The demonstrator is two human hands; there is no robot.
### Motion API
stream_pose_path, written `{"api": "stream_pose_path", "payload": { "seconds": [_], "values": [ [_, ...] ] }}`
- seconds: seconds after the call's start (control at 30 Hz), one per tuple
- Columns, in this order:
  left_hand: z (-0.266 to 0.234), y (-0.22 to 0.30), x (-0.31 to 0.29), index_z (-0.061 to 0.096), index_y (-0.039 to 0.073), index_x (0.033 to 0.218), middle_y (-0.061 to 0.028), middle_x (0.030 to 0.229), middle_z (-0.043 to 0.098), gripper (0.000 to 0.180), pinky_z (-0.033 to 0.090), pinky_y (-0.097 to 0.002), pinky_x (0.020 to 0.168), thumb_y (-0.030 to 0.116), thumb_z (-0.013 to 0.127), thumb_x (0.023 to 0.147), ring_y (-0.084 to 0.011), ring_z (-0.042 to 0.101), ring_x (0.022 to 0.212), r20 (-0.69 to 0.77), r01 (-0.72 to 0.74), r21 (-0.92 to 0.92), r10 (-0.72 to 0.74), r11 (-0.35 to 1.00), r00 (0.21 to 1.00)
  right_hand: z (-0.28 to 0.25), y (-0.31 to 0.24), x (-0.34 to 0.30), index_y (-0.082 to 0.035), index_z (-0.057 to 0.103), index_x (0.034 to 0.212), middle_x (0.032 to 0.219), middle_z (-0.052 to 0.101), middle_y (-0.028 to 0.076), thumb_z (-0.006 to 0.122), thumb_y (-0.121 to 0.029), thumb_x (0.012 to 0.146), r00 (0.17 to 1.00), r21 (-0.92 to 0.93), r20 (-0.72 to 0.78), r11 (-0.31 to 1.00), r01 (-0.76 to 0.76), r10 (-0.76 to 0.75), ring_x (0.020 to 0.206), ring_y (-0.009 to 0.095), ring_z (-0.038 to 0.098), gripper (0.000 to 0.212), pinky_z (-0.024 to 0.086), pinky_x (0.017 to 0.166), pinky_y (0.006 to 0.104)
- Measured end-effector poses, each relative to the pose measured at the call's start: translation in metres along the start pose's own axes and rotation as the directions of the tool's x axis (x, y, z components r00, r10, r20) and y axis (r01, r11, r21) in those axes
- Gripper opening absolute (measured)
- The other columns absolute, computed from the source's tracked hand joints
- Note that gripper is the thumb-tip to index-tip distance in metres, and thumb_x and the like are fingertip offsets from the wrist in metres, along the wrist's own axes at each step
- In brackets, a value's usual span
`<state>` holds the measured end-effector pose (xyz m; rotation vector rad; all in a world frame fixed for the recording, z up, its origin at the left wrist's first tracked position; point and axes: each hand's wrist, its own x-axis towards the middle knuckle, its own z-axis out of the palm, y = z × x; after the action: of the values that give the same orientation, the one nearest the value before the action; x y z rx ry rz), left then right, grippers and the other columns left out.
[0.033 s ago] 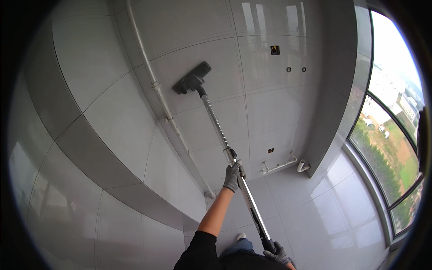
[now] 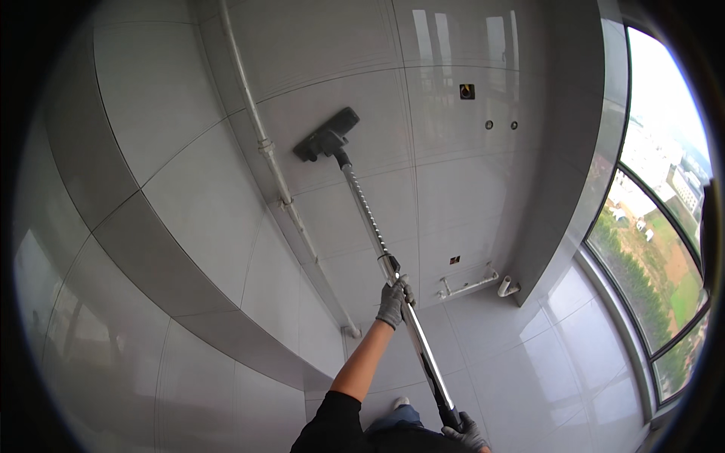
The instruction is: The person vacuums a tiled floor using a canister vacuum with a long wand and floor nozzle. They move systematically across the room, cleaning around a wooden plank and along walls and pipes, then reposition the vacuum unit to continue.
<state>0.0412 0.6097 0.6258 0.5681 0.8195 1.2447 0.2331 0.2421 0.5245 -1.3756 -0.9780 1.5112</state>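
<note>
My gloved left hand (image 2: 393,301) is wrapped round the middle of a long silver vacuum cleaner tube (image 2: 418,332), just below a dark collar on it. Low in the picture, my gloved right hand (image 2: 465,432) grips the black lower end of the same tube. The tube slants up and to the left, with a ridged strip along its upper length. At its far end a wide black vacuum head (image 2: 326,135) lies against the grey tiled wall (image 2: 355,90), tilted, right of a pipe.
A pale pipe (image 2: 266,147) runs up the wall's left corner. Dark wall boxes (image 2: 467,91) and small round outlets (image 2: 488,124) are at right. White pipework (image 2: 468,287) and a pipe stub (image 2: 507,287) sit near the tiled floor (image 2: 521,347). A large window (image 2: 649,257) fills the right side.
The whole view has shifted slightly, so the wall and tube appear a little lower. Both hands keep their hold, and the vacuum head stays at nearly the same spot on the wall.
</note>
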Motion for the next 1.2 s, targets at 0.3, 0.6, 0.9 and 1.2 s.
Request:
{"api": "stream_pose_path", "payload": {
  "seconds": [0.3,0.6,0.9,1.2],
  "values": [
    [0.042,0.158,0.021,0.047,0.017,0.083,0.0029,0.06,0.045,0.026,0.041,-0.0292,0.041,0.034,0.065,0.089,-0.011,0.046,0.043,0.101,-0.305,-0.118,0.317,0.945,0.943,0.011,-0.114,0.088,-0.002,0.054,0.117,0.096,0.068,0.008,0.082,-0.029,0.073,0.993,-0.395,-0.059,0.916,0.069,-0.1,0.086,0.016,0.064,0.059,0.052,0.078,0.0336],
    [0.083,0.193,0.046,0.044,0.011,0.108,-0.0005,0.062,0.048,0.034,0.045,-0.0305,0.04,0.027,0.066,0.088,-0.0116,0.048,0.044,0.276,-0.432,0.08,0.396,0.898,0.876,0.057,-0.142,0.162,0.0,0.046,0.129,0.089,0.065,0.011,0.078,-0.024,0.075,0.988,0.018,0.093,0.992,0.125,-0.127,0.07,0.015,0.062,0.066,0.05,0.059,0.0254],
    [0.133,0.337,0.055,0.051,0.012,0.093,0.001,0.078,0.051,0.028,0.047,-0.023,0.05,0.035,0.065,0.089,-0.007,0.05,0.061,0.422,-0.68,-0.242,0.706,0.693,0.569,0.076,-0.259,0.179,-0.001,0.038,0.135,0.1,0.061,0.014,0.074,-0.027,0.078,0.951,-0.049,0.054,0.95,0.307,-0.305,0.073,0.015,0.06,0.073,0.049,0.06,0.0247],
    [0.199,0.411,-0.008,0.047,0.006,0.101,-0.003,0.075,0.05,0.024,0.053,-0.0313,0.055,0.02,0.063,0.09,-0.0135,0.055,0.064,0.396,-0.611,-0.281,0.669,0.74,0.628,0.08,-0.431,0.073,-0.001,0.03,0.141,0.112,0.057,0.017,0.07,-0.031,0.08,0.934,-0.062,0.018,0.932,0.358,-0.357,0.075,0.015,0.058,0.079,0.047,0.062,0.024]
  ]
}}
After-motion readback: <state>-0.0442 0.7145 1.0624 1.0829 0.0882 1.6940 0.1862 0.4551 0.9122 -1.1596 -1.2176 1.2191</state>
